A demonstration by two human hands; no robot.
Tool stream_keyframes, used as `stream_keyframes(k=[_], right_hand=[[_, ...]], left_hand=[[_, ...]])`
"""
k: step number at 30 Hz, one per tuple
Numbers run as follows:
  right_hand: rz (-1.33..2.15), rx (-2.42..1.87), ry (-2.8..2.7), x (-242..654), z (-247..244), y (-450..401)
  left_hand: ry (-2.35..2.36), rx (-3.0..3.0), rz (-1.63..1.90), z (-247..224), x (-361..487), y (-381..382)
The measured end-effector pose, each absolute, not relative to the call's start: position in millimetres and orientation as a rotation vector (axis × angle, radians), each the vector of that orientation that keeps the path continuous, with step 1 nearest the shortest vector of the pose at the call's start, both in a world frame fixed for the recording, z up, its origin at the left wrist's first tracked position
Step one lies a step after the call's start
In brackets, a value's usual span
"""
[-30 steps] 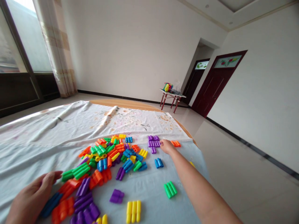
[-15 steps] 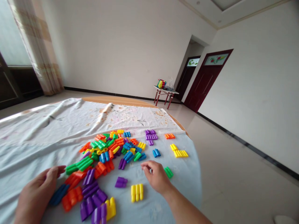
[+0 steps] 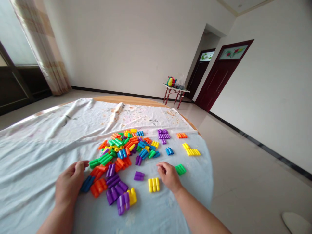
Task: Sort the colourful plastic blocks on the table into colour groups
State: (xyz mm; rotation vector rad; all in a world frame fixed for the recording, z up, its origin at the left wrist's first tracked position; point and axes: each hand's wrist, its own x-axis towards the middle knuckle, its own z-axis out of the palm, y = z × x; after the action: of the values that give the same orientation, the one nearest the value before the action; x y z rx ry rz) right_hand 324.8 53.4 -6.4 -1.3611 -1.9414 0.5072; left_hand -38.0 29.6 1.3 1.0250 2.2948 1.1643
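Note:
My left hand [image 3: 70,180] rests at the left edge of a pile of plastic building pieces, its fingers stretched toward a green piece [image 3: 100,160]. Nothing shows in its grasp. Below its fingertips lie a dark blue piece [image 3: 87,184] and an orange piece [image 3: 98,187]. My right hand [image 3: 169,175] is curled closed above the cloth, with no piece visible in it. It is between a yellow three-tube piece [image 3: 153,185] and a green piece [image 3: 180,169]. Purple pieces [image 3: 117,187] lie between the two hands, nearer the left.
Beyond the right hand are a purple cluster [image 3: 163,136], a blue piece [image 3: 169,151], an orange piece [image 3: 181,135] and yellow pieces [image 3: 192,151]. A rumpled cloth [image 3: 44,156] covers the round table. A small table [image 3: 176,88] with bags stands by the far wall.
The view has shifted, so the pile and both hands appear farther right and slightly higher. My right hand's fingers look more closed. The pieces stay in the same arrangement.

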Motion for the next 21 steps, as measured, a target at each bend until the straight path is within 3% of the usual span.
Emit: stream_keyframes(k=[21], right_hand=[[0.625, -1.046, -2.32, 327.1, 8.4, 39.0]], left_hand=[[2.476, 1.247, 0.935, 16.4, -27.6, 23.1]])
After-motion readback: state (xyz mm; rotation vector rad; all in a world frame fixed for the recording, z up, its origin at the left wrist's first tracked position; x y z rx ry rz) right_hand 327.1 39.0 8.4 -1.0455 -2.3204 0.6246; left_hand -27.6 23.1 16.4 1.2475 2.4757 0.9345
